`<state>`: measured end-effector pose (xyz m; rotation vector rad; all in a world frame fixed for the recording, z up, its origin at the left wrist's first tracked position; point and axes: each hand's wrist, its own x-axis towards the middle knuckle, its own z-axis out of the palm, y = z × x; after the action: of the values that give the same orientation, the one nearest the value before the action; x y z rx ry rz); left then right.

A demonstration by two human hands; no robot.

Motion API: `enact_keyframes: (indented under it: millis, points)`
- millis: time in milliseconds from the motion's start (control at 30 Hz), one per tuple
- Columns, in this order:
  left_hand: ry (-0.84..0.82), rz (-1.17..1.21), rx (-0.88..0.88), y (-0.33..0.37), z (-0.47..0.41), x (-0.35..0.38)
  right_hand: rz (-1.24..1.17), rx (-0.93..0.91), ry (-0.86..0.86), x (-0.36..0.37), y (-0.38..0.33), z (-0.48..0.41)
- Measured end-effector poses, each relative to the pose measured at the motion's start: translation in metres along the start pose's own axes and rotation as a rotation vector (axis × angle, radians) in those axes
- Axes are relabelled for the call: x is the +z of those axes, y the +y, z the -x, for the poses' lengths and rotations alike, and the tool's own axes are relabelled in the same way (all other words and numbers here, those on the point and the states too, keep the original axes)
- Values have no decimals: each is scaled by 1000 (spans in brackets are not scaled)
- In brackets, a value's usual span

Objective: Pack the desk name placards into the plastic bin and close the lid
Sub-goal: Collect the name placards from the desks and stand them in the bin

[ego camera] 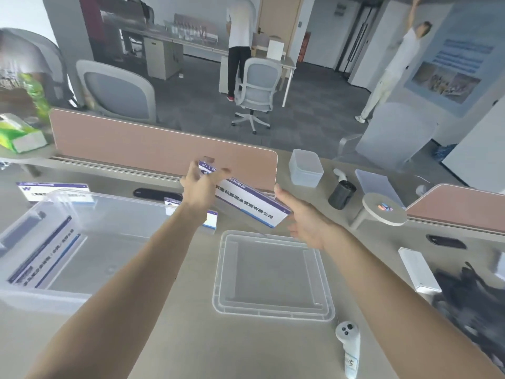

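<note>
Hands (202,184) (306,217) seemingly grip blurred placard (251,203).

left hand (198,184): bare, no sleeve | right hand (306,217): bare, no sleeve

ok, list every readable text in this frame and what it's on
"有限公司": end of the black line on the held placard; the rest is blurred.
"W": logo on the far-left placard; its other lines are too blurred.
"015", handwritten, uncertain: label on the white controller.
Placards in the bin: print unreadable.
Small placard behind the left arm: unreadable.
Wall poster: too blurred.
</note>
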<state>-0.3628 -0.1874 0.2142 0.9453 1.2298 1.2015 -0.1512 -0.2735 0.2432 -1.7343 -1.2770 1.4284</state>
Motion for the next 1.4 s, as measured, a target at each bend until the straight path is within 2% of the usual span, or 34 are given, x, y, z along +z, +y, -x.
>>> enact_keyframes:
  millis: [100,233,333,400,467,533,633,733,833,1000,1167,1400]
  points:
    - [26,-44,23,8,2,-19,425,-146,157,20,-25,1]
    - [18,-254,132,21,10,-27,774,-315,94,59,-45,2]
    - [-76,-387,159,29,12,-28,950,-481,168,79,-36,-17]
    - [-126,-435,173,33,12,-31,858,-542,205,79,-30,-30]
    - [-120,-384,127,36,11,-38,693,-543,191,75,-28,-43]
    - [-86,-379,71,38,13,-45,411,-429,175,72,-33,-54]
    - [-164,-662,54,40,30,-50,-101,-176,86,74,-46,-70]
    - [-258,-842,29,38,53,-46,-335,-56,-59,90,-62,-82]
    - [-187,-1013,39,29,61,-48,-340,-7,-138,118,-73,-90]
    - [104,-1257,-72,5,62,-70,-197,19,-152,171,-85,-95]
    - [223,-1251,-17,-6,69,-111,-76,-6,-205,219,-97,-89]
    - [251,-1176,56,0,83,-186,-28,36,-212,281,-121,-85]
